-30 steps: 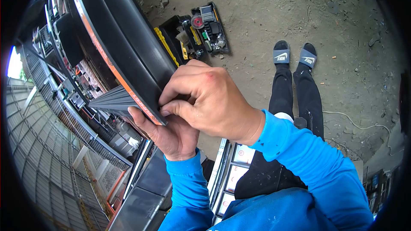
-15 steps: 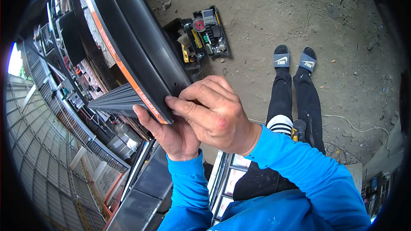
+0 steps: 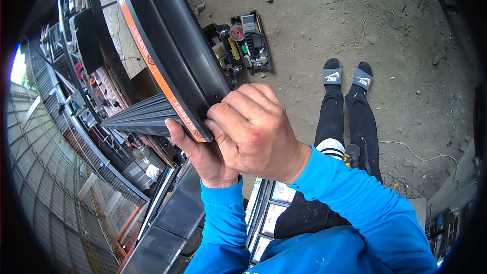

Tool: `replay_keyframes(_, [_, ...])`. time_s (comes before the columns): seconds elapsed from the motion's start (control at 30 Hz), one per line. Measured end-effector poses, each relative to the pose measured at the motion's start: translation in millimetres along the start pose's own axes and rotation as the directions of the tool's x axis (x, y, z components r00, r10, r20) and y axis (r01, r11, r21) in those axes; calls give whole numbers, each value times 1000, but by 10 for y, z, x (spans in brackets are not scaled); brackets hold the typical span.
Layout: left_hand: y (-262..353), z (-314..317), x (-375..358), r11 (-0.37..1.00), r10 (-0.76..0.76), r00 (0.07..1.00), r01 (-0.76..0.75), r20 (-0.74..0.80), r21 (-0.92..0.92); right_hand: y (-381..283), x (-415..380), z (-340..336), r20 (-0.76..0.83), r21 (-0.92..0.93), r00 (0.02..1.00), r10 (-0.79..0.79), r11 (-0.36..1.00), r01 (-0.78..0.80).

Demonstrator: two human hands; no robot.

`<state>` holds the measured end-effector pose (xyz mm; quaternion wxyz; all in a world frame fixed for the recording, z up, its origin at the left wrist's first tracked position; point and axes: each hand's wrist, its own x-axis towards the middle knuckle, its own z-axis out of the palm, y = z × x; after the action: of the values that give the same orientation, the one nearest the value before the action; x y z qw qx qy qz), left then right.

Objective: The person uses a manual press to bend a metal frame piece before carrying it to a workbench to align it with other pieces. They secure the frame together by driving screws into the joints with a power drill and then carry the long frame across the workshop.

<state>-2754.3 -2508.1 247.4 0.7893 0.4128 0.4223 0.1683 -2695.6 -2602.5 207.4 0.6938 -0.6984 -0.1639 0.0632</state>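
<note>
Right hand: the right hand (image 3: 253, 129) is curled tight over the lower end of the black rim (image 3: 172, 45), fingers wrapped onto its inner face, knuckles up.
Left hand: the left hand (image 3: 203, 155) sits under the right one, palm up, thumb pressed on the orange stripe (image 3: 147, 61) at the rim's edge; it grips the rim from below.
Rim: it runs up and away from both hands toward the upper left, curved, with the stripe along its outer side.
Ribbed bar: a dark ribbed bar (image 3: 139, 117) juts out to the left, just beside the left thumb; whether it touches the rim cannot be told.
Toolbox: an open toolbox (image 3: 243, 43) lies on the dirt ground (image 3: 329, 15) beyond the hands, well apart.
Sandals: two sandals (image 3: 345, 76) on the person's own feet, to the right of the hands.
</note>
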Motion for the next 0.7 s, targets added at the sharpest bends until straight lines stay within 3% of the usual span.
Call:
replay_keyframes(0.17, [-5, 15, 4, 999, -33, 999, 34, 25, -32, -46, 55, 1, 57, -52, 998, 15, 999, -12])
replay_keyframes(0.23, [-15, 59, 4, 1000, -5, 997, 7, -73, 27, -58, 74, -20, 96, -58, 995, 29, 998, -24])
replay_keyframes(0.37, [-7, 68, 13, 999, -33, 999, 32, -33, -25, 29, -10, -166, 174, -19, 985, 13, 1000, -10])
replay_keyframes(0.43, [7, 12, 10, 958, -263, 962, 270, 74, -102, -21, -76, -641, 132, -55, 961, 244, 970, -238])
replay_keyframes(0.5, [-13, 72, 18, 936, -321, 946, 325, 48, -133, 322, -624, -1148, 116, -264, 782, 612, 778, -569])
replay_keyframes(0.57, [-10, 162, -9, 959, -276, 960, 272, -46, -75, 707, -1498, -1611, -29, -769, 657, 753, 403, -496])
replay_keyframes(0.63, [-28, 184, -2, 964, -256, 966, 253, -34, -87, 707, -2081, -1864, 4, -902, 214, 977, 96, -420])
replay_keyframes(0.7, [-37, 189, -5, 966, -251, 968, 248, -26, -67, 443, -2014, -1886, 70, -916, -59, 996, 41, -399])
